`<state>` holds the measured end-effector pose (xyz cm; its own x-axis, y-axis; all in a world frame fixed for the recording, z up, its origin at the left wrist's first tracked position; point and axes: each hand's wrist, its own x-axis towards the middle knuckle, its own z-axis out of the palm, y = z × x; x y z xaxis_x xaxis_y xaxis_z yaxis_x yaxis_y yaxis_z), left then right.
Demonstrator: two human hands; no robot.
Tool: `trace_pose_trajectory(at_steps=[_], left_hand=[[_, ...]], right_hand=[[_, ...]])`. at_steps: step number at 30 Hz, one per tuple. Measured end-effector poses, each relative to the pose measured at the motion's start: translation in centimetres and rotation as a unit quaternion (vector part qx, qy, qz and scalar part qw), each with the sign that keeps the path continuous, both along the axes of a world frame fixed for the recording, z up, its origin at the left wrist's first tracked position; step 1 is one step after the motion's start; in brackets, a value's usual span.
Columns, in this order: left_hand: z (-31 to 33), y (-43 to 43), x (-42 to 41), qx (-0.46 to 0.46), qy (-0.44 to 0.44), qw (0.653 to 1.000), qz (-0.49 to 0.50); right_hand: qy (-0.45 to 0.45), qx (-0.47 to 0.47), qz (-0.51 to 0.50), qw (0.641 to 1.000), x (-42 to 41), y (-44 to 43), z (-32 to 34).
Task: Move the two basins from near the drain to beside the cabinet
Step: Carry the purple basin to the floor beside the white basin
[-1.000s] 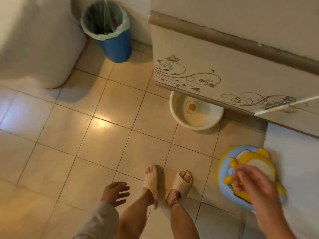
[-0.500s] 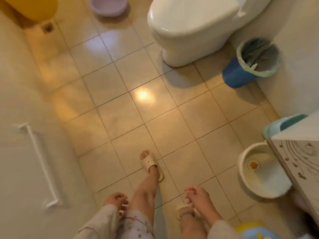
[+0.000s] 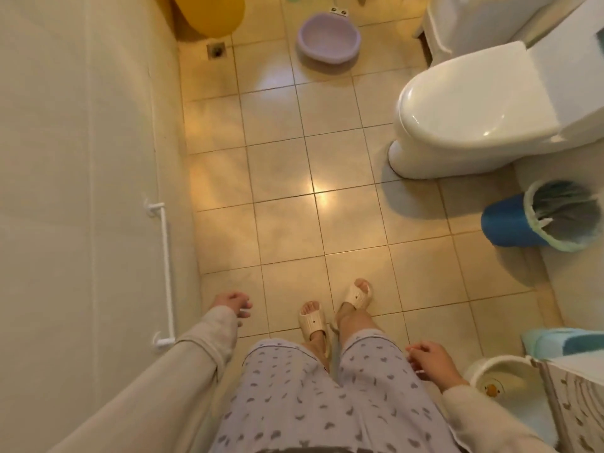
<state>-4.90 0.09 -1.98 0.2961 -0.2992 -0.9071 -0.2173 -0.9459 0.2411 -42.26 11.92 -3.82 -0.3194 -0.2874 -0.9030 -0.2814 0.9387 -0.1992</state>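
A purple basin (image 3: 327, 37) sits on the tiled floor at the far end, to the right of the floor drain (image 3: 216, 51). A white basin with a duck print (image 3: 490, 376) rests at the bottom right, against the patterned cabinet (image 3: 575, 407). My left hand (image 3: 230, 304) hangs by the left wall, fingers loosely apart, holding nothing. My right hand (image 3: 431, 361) hangs beside my right leg, close to the white basin's rim, fingers loose and holding nothing.
A white toilet (image 3: 474, 116) stands at the right. A blue bin with a green liner (image 3: 539, 220) is below it. A yellow tub (image 3: 209, 13) leans in the far left corner. A white rail (image 3: 166, 266) runs along the left wall. My feet in slippers (image 3: 333, 308) stand mid-floor.
The view has swung away from the cabinet toward the far end of the room. The purple basin and drain now show more fully. Both hands have dropped to my sides.
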Motion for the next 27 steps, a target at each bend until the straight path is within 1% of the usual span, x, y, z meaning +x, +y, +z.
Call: trace_pose_trajectory(at_steps=[4, 7, 9, 12, 16, 19, 22, 25, 27], left_hand=[[0.8, -4.8, -1.0, -0.028, 0.031, 0.999, 0.02], [0.5, -6.8, -1.1, -0.035, 0.031, 0.998, 0.046], [0.4, -7.0, -0.9, -0.019, 0.018, 0.997, 0.067], [0.0, -6.5, -0.3, 0.034, -0.01, 0.993, 0.109], [-0.2, -6.5, -0.4, 0.079, -0.026, 0.982, 0.169], [0.6, -9.2, -1.3, 0.101, -0.029, 0.98, 0.169], [1.1, -13.3, -1.5, 0.104, -0.017, 0.981, 0.16], [0.2, -18.3, -0.3, 0.097, -0.017, 0.977, 0.191], [-0.6, -22.6, 0.7, 0.092, 0.008, 0.976, 0.199]], right_hand=[[-0.016, 0.033, 0.028, 0.999, -0.7, -4.6, 0.8], [-0.021, 0.03, 0.068, 0.997, -0.7, -10.2, 0.5], [-0.017, 0.013, 0.111, 0.994, -0.5, -14.6, 0.5], [0.008, -0.01, 0.197, 0.98, -0.3, -22.2, 1.0], [-0.037, -0.05, 0.186, 0.981, 0.3, -32.0, 2.1], [-0.047, -0.073, 0.209, 0.974, 0.6, -38.4, 3.0], [-0.064, -0.086, 0.204, 0.973, 1.5, -43.4, 3.4], [-0.078, -0.096, 0.188, 0.974, 2.5, -47.1, 3.6], [-0.085, -0.1, 0.176, 0.976, 3.2, -49.3, 3.3]])
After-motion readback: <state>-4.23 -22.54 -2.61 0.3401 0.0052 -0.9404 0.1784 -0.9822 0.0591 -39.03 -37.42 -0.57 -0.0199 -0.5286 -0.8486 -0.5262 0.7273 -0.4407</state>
